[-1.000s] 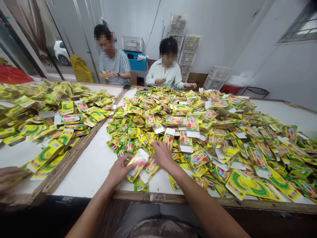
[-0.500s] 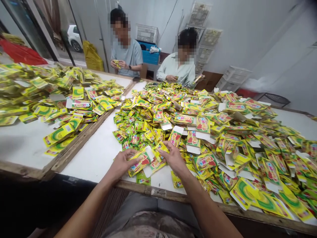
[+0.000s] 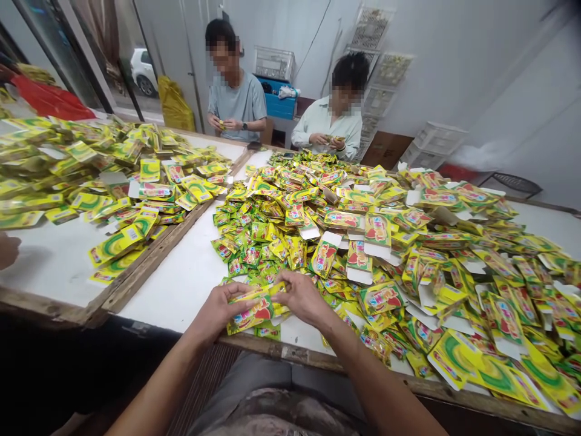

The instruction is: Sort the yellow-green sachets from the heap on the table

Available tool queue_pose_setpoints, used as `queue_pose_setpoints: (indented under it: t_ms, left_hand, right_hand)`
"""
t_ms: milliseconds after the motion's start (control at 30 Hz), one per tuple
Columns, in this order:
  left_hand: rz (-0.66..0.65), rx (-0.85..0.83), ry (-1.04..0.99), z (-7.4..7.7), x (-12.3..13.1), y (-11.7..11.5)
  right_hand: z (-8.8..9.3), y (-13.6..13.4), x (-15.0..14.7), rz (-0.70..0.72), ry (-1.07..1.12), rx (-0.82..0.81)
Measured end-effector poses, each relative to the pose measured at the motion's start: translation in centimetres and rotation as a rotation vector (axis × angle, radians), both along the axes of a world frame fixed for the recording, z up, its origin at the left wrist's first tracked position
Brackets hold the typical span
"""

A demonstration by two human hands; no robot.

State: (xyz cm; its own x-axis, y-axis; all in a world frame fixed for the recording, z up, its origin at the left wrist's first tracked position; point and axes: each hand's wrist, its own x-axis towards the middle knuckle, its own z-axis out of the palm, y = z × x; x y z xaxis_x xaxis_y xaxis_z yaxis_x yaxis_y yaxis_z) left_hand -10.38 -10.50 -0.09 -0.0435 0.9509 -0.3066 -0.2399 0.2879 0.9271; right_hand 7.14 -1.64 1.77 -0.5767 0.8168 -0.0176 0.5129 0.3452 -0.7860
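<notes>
Near the table's front edge, my left hand (image 3: 218, 312) is closed around a small yellow-and-green printed carton (image 3: 261, 310), its thumb on the front face. At the carton's right end, my right hand (image 3: 302, 298) pinches with thumb and fingertips. A bit of yellow shows at those fingertips; whether it is a flap or a sachet I cannot tell. Just beyond my hands lies a heap of small green and yellow sachets (image 3: 249, 254). A single green sachet (image 3: 269, 332) lies beneath the carton.
Many open-ended cartons (image 3: 376, 227) spread across the right side. Past a wooden divider (image 3: 149, 248), more cartons (image 3: 115, 242) are piled on the left. Two people (image 3: 238, 103) handle small packs across the table. Another hand (image 3: 8, 251) is at the left edge.
My right hand has moved left, onto the carton's end, and the white flaps there are now mostly hidden. The carton is tilted less. Another person's hand has appeared at the left edge.
</notes>
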Motion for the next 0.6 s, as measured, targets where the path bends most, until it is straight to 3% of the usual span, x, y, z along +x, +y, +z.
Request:
queue_pose_setpoints:
  t_ms: [100, 167, 233, 400, 500, 600]
  left_hand:
    - [0.096, -0.036, -0.036, 0.1, -0.7, -0.2]
    - [0.201, -0.066, -0.034, 0.2, -1.5, -0.2]
    - [0.300, -0.086, -0.011, 0.3, -2.2, -0.2]
    - [0.407, -0.110, 0.064, 0.6, -3.4, -0.2]
    - [0.399, -0.113, 0.065, 0.7, -3.1, -0.2]
    - [0.362, -0.098, 0.037, 0.8, -2.4, 0.1]
  right_hand:
    - [-0.5, 0.5, -0.7, -0.046, 0.169, -0.094]
    - [-0.6, 0.9, -1.2, -0.121, 0.214, -0.041]
    - [-0.6, 1.2, -1.7, -0.141, 0.091, 0.118]
    - [-1.1, 0.7, -3.2, 0.096, -0.379, 0.487]
    - [-1.7, 0.8, -2.6, -0.024, -0.386, 0.486]
    - [-1.9, 1.4, -1.2, -0.249, -0.093, 0.310]
